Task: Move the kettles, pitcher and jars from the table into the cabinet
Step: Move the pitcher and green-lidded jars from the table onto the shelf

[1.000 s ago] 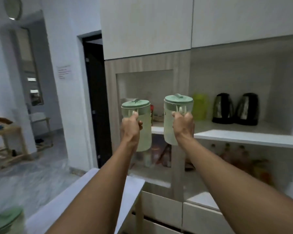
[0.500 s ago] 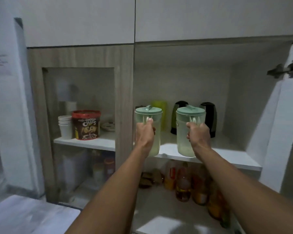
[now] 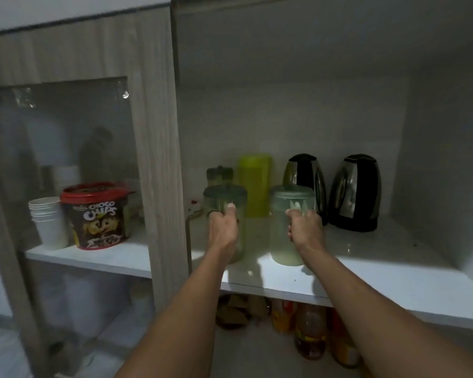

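Two translucent jars with green lids stand on the white cabinet shelf (image 3: 393, 279). My left hand (image 3: 224, 230) grips the handle of the left jar (image 3: 224, 195). My right hand (image 3: 305, 231) grips the handle of the right jar (image 3: 281, 241). Both jar bases look set down on the shelf. Behind them stand a yellow-green pitcher (image 3: 254, 184), a small dark-lidded jar (image 3: 219, 174) and two black-and-steel kettles, one left (image 3: 303, 173) and one right (image 3: 357, 192).
A wooden upright (image 3: 159, 159) divides the cabinet. The left bay holds stacked white cups (image 3: 48, 222) and a red-lidded choco chips tub (image 3: 97, 216) behind glass. Bottles (image 3: 310, 331) fill the shelf below. Bare shelf lies right of the jars.
The view has closed in on the cabinet. Both hands have pushed the two jars forward and down onto the shelf, in front of the pitcher and the left kettle.
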`<action>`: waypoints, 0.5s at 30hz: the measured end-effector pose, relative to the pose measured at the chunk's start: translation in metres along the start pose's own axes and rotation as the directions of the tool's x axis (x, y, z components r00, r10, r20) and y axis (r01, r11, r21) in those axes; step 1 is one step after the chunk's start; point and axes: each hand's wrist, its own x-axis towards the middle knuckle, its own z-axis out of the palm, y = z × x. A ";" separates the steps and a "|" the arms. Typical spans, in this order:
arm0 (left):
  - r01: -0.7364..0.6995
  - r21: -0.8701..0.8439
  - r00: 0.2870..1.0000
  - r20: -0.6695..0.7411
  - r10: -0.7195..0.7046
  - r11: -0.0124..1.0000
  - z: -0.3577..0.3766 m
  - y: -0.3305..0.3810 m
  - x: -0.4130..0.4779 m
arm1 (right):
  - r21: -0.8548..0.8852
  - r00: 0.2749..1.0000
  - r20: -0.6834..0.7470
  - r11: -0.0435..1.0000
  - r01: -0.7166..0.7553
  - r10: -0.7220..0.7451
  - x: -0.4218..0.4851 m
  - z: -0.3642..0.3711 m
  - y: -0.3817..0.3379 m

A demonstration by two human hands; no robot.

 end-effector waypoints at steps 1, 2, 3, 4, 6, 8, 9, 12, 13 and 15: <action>0.037 0.021 0.999 -0.009 -0.036 0.999 0.005 -0.002 0.017 | -0.009 1.000 -0.016 1.000 -0.007 0.007 0.014 0.010 0.004; 0.070 0.031 0.998 -0.005 -0.070 0.997 0.010 -0.001 0.033 | -0.010 0.999 -0.031 1.000 -0.012 0.011 0.029 0.018 0.007; 0.091 0.021 0.996 -0.005 -0.091 0.996 0.016 0.000 0.050 | -0.017 0.999 -0.040 1.000 -0.026 0.025 0.045 0.027 0.011; 0.090 -0.016 0.996 -0.007 -0.090 0.996 0.022 0.001 0.066 | -0.027 0.998 -0.043 0.999 -0.042 0.041 0.060 0.034 0.014; 0.058 -0.117 0.998 -0.018 -0.060 0.991 0.036 -0.003 0.102 | -0.024 0.998 -0.034 0.998 -0.062 0.062 0.088 0.050 0.023; 0.024 -0.168 1.000 0.002 -0.023 0.985 0.050 -0.015 0.136 | -0.014 0.998 -0.048 0.999 -0.051 0.050 0.113 0.064 0.034; 0.023 -0.175 1.000 0.019 -0.020 0.984 0.054 -0.016 0.147 | -0.012 0.997 -0.062 0.999 -0.036 0.036 0.128 0.070 0.043; 0.040 -0.222 0.998 0.048 -0.030 0.974 0.064 -0.015 0.170 | 0.011 0.998 -0.048 0.999 -0.044 0.045 0.164 0.081 0.064; 0.051 -0.229 0.998 0.057 -0.039 0.972 0.069 -0.015 0.177 | 0.000 0.998 -0.039 0.999 -0.048 0.048 0.165 0.082 0.062; 0.085 -0.238 0.995 0.074 -0.069 0.968 0.075 -0.015 0.188 | -0.057 1.000 0.007 0.998 -0.029 0.029 0.164 0.083 0.053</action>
